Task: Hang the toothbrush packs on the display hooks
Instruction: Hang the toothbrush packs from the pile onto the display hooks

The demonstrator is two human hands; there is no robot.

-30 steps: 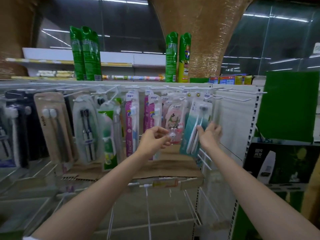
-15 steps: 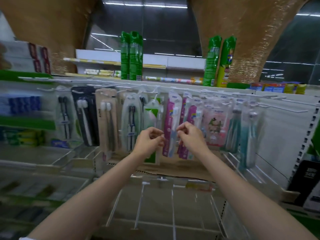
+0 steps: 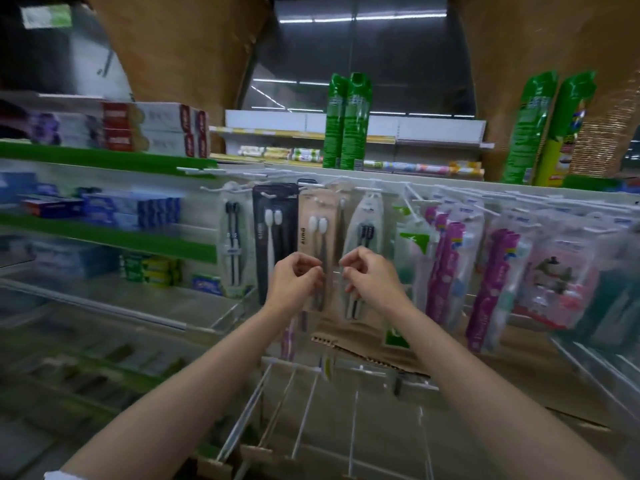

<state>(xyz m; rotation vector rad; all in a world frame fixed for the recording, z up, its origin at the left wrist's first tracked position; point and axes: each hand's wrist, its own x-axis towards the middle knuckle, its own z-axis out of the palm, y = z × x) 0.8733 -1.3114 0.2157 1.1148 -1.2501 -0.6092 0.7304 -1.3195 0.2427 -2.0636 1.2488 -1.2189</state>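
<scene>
Several toothbrush packs hang in a row on white display hooks (image 3: 408, 197): a clear pack (image 3: 232, 251), a black pack (image 3: 273, 209), a tan pack (image 3: 320, 209), a white pack (image 3: 369, 216) and pink packs (image 3: 450, 258) further right. My left hand (image 3: 294, 280) and my right hand (image 3: 372, 277) are raised side by side in front of the lower half of the tan and white packs. Both have their fingers curled, with a narrow gap between them. I see nothing held in either hand, though the fingertips lie close to the tan pack.
Toothpaste boxes (image 3: 104, 211) fill green-edged shelves on the left. Tall green bottles (image 3: 346, 123) stand on top of the rack. A flattened cardboard sheet (image 3: 363, 344) lies under the packs, above a wire shelf (image 3: 304, 403). More packs (image 3: 554, 271) hang at the right.
Both hands have moved left along the row, from the teal and pink packs to the tan pack. The right hand went from flat on a teal pack to curled. The view panned left.
</scene>
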